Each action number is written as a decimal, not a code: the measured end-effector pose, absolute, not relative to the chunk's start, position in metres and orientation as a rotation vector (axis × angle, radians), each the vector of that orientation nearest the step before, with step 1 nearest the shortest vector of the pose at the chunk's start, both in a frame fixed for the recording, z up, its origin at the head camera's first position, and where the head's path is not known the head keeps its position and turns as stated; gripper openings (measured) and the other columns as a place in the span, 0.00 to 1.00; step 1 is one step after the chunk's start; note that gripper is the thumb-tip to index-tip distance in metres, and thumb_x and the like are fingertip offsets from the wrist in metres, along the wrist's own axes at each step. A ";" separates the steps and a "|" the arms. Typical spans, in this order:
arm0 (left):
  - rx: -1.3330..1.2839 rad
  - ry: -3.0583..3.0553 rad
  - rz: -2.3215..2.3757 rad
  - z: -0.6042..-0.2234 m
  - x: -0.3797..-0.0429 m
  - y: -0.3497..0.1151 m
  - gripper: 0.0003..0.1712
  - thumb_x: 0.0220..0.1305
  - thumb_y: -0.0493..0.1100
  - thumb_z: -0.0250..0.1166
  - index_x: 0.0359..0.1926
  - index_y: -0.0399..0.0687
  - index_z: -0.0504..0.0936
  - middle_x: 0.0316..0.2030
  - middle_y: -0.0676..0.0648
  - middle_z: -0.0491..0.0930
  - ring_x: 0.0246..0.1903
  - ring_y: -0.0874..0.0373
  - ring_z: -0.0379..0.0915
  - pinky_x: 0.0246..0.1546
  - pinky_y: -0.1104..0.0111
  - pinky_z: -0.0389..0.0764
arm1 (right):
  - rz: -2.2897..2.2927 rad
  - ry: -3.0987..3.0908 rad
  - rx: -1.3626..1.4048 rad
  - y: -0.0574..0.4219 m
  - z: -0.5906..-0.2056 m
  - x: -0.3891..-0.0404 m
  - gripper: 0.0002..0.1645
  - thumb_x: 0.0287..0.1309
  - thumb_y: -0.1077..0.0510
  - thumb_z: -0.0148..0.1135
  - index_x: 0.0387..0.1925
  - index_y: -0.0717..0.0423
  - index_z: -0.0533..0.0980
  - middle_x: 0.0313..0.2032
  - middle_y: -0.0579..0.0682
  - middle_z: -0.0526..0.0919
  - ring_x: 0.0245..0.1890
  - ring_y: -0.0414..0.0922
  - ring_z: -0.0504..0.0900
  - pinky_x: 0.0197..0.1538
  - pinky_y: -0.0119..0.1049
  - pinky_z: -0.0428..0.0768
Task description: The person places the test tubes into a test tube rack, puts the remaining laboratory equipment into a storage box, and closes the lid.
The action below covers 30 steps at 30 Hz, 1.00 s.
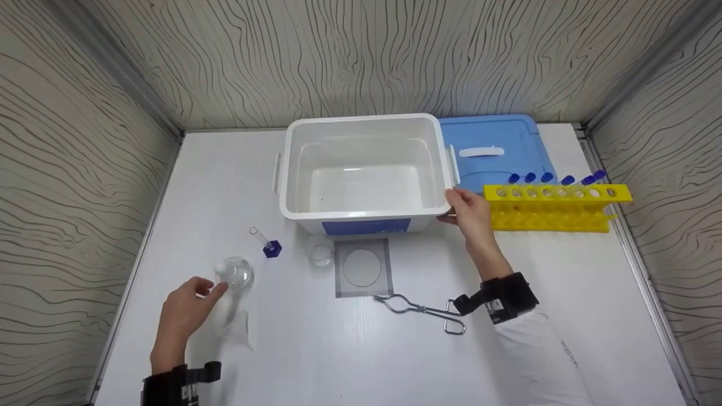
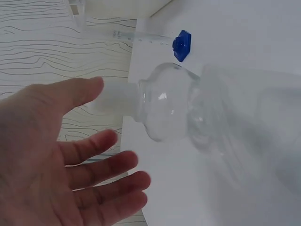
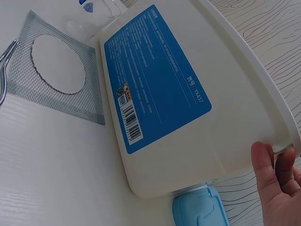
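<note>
My right hand (image 1: 471, 217) grips the front right corner of the white plastic tub (image 1: 361, 216), its fingers curled at the rim. In the right wrist view, fingertips (image 3: 263, 155) hook the rim beside the blue label (image 3: 157, 80). The tub stands without its lid. My left hand (image 1: 189, 307) is held beside a rounded clear glass vessel (image 1: 236, 274) with its fingers spread and relaxed. The left wrist view shows the thumb close to the whitish cap (image 2: 115, 98) on that vessel's neck, and nothing in the palm. Larger clear glassware (image 2: 254, 117) appears beyond the vessel.
A measuring cylinder with blue base (image 1: 272, 248), a small beaker (image 1: 320, 254), wire gauze (image 1: 341, 282) and crucible tongs (image 1: 420, 308) lie before the tub. Right of it are a blue lid (image 1: 496, 132) and a yellow rack (image 1: 555, 225) with several blue-capped tubes.
</note>
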State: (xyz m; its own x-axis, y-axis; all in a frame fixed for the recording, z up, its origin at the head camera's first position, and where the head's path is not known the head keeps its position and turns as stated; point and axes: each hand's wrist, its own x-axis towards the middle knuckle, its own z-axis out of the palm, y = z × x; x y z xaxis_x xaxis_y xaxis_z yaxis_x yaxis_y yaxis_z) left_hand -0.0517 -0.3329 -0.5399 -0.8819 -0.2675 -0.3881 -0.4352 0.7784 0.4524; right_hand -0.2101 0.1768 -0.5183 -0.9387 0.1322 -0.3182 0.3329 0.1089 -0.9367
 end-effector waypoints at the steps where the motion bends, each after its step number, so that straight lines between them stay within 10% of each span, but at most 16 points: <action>1: -0.509 2.643 0.776 -0.543 -0.051 -0.334 0.41 0.64 0.71 0.57 0.54 0.37 0.78 0.50 0.35 0.82 0.45 0.45 0.79 0.36 0.62 0.78 | -1.945 2.219 0.468 0.177 -0.518 -0.210 0.32 0.72 0.45 0.52 0.66 0.62 0.69 0.56 0.63 0.79 0.36 0.36 0.84 0.44 0.30 0.86; 18: -0.322 2.417 0.726 -0.568 -0.053 -0.324 0.36 0.55 0.69 0.67 0.46 0.42 0.83 0.43 0.45 0.85 0.42 0.54 0.78 0.40 0.59 0.79 | -1.966 2.211 0.468 0.176 -0.520 -0.211 0.31 0.72 0.45 0.52 0.64 0.63 0.70 0.55 0.63 0.79 0.36 0.39 0.84 0.43 0.31 0.87; 30: -0.241 2.361 0.792 -0.568 -0.057 -0.314 0.13 0.50 0.49 0.75 0.27 0.45 0.84 0.27 0.51 0.83 0.31 0.57 0.72 0.30 0.68 0.69 | -1.968 2.198 0.479 0.176 -0.519 -0.210 0.31 0.72 0.46 0.52 0.65 0.64 0.69 0.56 0.64 0.79 0.35 0.37 0.83 0.43 0.30 0.86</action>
State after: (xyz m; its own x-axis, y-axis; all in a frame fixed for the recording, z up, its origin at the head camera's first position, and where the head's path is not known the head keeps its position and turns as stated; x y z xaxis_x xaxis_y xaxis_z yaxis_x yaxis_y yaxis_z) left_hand -0.0568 -0.3145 -0.5676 -0.7857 0.0250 -0.6181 -0.3530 0.8025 0.4811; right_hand -0.2101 0.1760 -0.5191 -0.9372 0.1345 -0.3219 0.3347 0.0872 -0.9383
